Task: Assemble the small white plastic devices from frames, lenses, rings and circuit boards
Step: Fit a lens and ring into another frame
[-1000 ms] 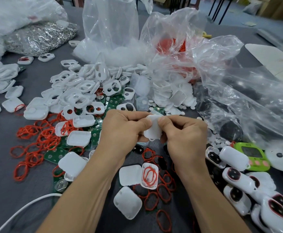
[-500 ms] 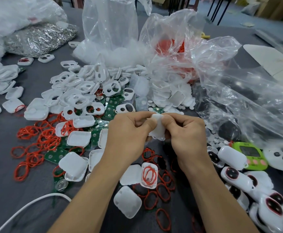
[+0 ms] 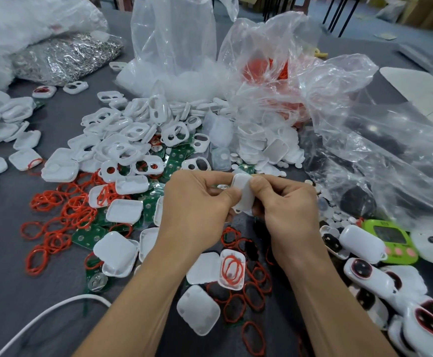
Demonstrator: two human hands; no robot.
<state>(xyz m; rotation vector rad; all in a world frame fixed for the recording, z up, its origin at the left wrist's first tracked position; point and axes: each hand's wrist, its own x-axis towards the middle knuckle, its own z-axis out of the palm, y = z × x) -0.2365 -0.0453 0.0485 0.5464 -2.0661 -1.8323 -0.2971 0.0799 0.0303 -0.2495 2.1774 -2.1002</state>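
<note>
Between both thumbs, pinching a white device [image 3: 243, 194], left hand [image 3: 197, 210] and right hand [image 3: 290, 212] curled round it. Below the grip, loose red rings [image 3: 255, 297]; beyond, heaped frames [image 3: 130, 140].

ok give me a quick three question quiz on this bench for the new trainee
1. True or false: the white piece is held by one hand only.
2. The green timer lies: A) on the person's right, B) on the person's left, C) in a hand.
3. Fill in: the open shell below the wrists holds red ____.
Key: 1 false, the left hand and right hand both pinch it; 2 A; 3 rings.
</note>
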